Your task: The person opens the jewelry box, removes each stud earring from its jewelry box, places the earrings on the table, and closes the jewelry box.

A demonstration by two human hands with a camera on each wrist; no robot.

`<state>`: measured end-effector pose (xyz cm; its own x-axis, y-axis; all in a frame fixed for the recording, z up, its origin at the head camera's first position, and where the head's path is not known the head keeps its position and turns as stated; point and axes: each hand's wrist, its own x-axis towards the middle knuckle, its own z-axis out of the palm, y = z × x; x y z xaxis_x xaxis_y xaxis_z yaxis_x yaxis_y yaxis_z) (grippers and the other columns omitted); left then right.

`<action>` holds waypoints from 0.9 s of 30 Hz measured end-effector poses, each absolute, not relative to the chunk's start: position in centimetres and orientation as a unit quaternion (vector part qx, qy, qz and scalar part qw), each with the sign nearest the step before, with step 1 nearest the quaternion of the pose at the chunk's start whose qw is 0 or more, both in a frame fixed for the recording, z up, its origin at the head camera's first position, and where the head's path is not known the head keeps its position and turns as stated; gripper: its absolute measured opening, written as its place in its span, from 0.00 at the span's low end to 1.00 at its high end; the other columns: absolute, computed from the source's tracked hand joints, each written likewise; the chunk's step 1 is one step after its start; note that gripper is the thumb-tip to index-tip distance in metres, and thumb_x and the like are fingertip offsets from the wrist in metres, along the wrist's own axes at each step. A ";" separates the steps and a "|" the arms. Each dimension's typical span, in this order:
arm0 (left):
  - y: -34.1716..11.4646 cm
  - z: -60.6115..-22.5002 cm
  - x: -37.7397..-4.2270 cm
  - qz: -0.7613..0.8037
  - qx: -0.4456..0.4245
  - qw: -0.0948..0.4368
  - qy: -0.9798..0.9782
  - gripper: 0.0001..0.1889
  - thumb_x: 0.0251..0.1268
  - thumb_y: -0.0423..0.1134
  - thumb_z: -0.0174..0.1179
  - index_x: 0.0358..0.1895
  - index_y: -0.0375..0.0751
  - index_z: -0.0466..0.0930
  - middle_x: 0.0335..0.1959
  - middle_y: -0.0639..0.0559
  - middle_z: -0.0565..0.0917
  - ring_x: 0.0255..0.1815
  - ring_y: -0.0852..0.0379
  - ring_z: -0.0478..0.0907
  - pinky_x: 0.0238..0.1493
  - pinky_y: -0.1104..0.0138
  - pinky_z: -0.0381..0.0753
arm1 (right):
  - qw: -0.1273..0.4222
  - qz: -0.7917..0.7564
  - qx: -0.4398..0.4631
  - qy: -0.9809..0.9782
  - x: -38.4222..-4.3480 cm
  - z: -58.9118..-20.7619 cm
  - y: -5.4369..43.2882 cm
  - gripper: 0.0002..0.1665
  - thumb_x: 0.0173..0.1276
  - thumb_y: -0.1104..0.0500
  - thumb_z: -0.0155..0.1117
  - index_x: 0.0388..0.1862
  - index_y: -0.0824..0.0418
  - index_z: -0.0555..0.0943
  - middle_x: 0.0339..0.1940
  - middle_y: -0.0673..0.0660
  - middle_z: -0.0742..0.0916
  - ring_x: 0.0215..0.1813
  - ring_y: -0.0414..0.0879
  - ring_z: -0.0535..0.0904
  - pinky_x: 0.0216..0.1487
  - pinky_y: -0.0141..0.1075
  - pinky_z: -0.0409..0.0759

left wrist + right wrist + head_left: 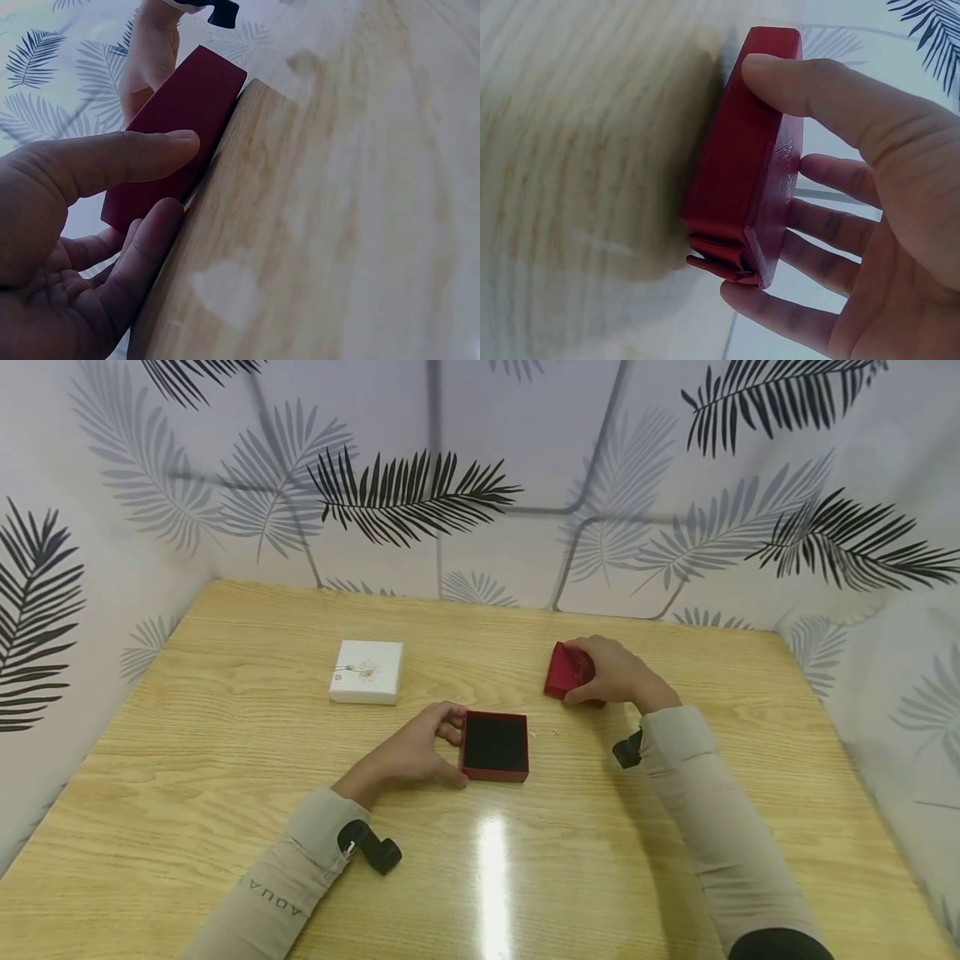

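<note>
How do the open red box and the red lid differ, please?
The open red box shows a black inside, while the red lid shows a red top with gold markings. The lid has a crumpled end; the box's visible walls look straight. The left hand grips the box; the right hand holds the lid, farther back. Both are red outside.

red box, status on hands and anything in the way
Left hand holding open red box, black lining showing. Right hand gripping red lid. Tiny bits on table right of box, nothing plainly blocking.
</note>
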<state>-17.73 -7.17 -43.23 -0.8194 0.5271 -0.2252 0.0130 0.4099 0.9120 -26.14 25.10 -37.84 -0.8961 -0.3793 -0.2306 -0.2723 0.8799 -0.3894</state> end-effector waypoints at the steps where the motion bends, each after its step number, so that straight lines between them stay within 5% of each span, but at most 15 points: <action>1: -7.1 -43.2 -17.8 0.518 0.168 0.248 0.801 0.49 0.40 0.32 0.81 0.70 0.43 0.64 0.57 0.46 0.76 0.58 0.50 0.73 0.68 0.54 0.70 | 0.151 -0.174 -0.170 0.958 -26.1 -37.7 25.1 0.51 0.57 0.53 0.77 0.75 0.65 0.64 0.67 0.67 0.76 0.63 0.60 0.72 0.66 0.57 0.73; 27: -7.1 -43.2 -17.8 0.520 0.168 0.248 0.800 0.49 0.40 0.32 0.80 0.70 0.43 0.64 0.57 0.46 0.76 0.58 0.50 0.73 0.68 0.54 0.70 | 0.127 -0.147 -0.220 0.956 -22.6 -34.0 22.2 0.48 0.56 0.50 0.78 0.73 0.62 0.69 0.64 0.64 0.79 0.58 0.57 0.75 0.56 0.51 0.80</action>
<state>-17.84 -7.10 -43.23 -0.8207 0.5261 -0.2227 0.0100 0.4030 0.9151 -22.59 22.24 -33.95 -0.8705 -0.4583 -0.1791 -0.3836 0.8601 -0.3364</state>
